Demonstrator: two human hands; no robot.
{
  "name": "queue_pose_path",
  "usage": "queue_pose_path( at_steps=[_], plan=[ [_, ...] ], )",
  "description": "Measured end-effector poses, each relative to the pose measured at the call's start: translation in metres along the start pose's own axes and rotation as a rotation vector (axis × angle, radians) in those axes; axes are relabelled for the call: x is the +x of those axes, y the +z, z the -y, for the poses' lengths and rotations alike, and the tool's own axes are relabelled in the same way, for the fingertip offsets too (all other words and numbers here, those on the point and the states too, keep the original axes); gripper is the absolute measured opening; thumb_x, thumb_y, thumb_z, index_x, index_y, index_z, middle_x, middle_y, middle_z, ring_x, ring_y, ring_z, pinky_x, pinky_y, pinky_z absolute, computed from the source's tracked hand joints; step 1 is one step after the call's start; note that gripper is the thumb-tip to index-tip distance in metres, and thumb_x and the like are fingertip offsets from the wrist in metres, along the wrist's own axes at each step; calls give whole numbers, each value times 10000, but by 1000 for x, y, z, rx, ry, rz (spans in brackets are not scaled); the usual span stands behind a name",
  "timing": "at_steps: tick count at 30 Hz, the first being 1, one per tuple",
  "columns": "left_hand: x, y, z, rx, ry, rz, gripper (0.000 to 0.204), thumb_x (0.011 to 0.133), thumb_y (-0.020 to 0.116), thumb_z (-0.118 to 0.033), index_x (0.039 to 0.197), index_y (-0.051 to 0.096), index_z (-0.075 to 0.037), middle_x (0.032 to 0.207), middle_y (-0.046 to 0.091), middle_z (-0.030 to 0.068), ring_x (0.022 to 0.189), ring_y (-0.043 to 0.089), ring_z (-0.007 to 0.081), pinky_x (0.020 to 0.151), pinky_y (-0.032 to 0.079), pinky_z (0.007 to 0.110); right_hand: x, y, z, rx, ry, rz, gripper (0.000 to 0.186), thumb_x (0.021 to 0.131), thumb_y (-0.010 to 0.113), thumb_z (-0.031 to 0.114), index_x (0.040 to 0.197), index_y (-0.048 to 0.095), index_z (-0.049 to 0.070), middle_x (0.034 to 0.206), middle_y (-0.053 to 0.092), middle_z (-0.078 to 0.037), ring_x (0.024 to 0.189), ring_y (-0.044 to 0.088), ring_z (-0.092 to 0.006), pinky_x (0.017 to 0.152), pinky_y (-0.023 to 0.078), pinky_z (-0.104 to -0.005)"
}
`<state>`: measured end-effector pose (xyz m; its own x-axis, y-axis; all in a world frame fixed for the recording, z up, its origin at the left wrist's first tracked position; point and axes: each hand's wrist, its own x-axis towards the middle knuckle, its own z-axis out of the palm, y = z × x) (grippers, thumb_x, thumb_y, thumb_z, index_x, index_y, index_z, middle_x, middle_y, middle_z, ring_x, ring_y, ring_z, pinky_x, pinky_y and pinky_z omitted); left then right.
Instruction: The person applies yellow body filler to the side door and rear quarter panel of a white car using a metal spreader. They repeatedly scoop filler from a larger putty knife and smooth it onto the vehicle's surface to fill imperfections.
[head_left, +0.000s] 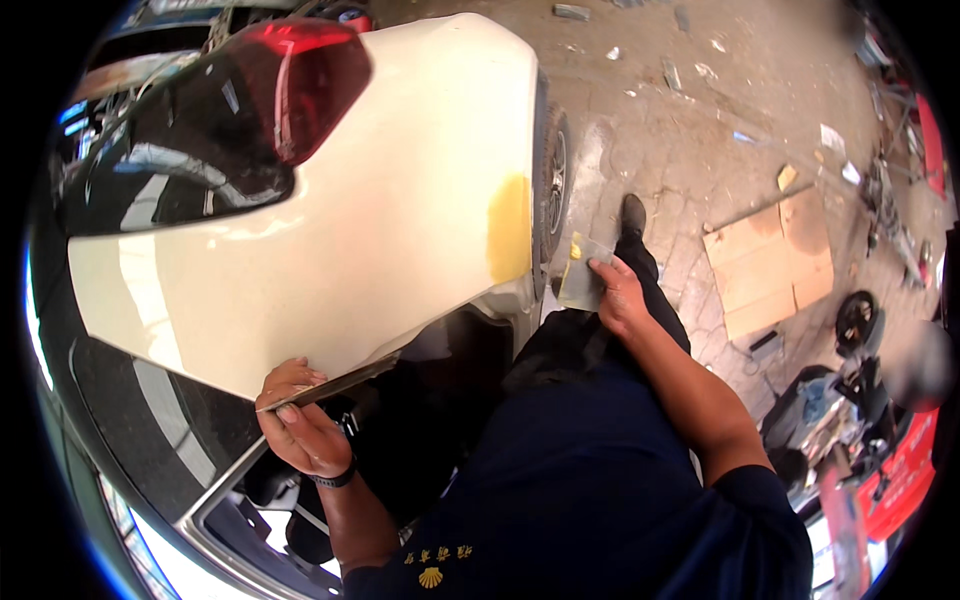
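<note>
As a person in a navy shirt (600, 480) stands beside a white car (400, 200), seen from the head camera, both hands are occupied. The left hand (305, 432), a black band (335, 477) at its wrist, pinches a thin board (345, 381) between thumb and curled fingers, the board tilted and nearly edge-on, just beside the lower edge of the bodywork. The right hand (622, 298) grips a grey, flat sheet (583, 287), thumb pressed on its face and fingers folded behind; a yellow smear (576, 252) marks its upper part. Between the hands, near the sheet, a yellow patch (510, 232) covers the car's edge next to a wheel (557, 170). Below the bodywork, the car's dark cavity (450, 350) hides its contents. Flattened cardboard (770, 255) lies on the floor (670, 130) at right, near a jumble of parts (815, 420), too blurred to tell what is inside what.
</note>
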<state>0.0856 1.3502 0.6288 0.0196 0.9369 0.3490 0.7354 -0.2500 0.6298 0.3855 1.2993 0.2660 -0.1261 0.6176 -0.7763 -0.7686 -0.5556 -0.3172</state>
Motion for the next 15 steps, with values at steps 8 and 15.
queue_pose_path(
  at_steps=[8,15],
  plan=[
    [22,18,11,164,-17,197,345,1144,375,-249,1069,556,35,1018,662,226,972,619,291,1015,475,458,12,21,-54,-510,-230,-98,252,1002,674,138,1189,740,-17,1045,766,-146,946,712,-210,865,544,-353],
    [-5,50,7,34,-22,283,306,1121,423,-258,1031,534,12,947,635,205,942,625,274,1078,446,549,21,44,-100,-660,-549,-164,279,972,656,108,1217,756,20,1145,710,-186,1116,680,-372,986,529,-405]
  ],
)
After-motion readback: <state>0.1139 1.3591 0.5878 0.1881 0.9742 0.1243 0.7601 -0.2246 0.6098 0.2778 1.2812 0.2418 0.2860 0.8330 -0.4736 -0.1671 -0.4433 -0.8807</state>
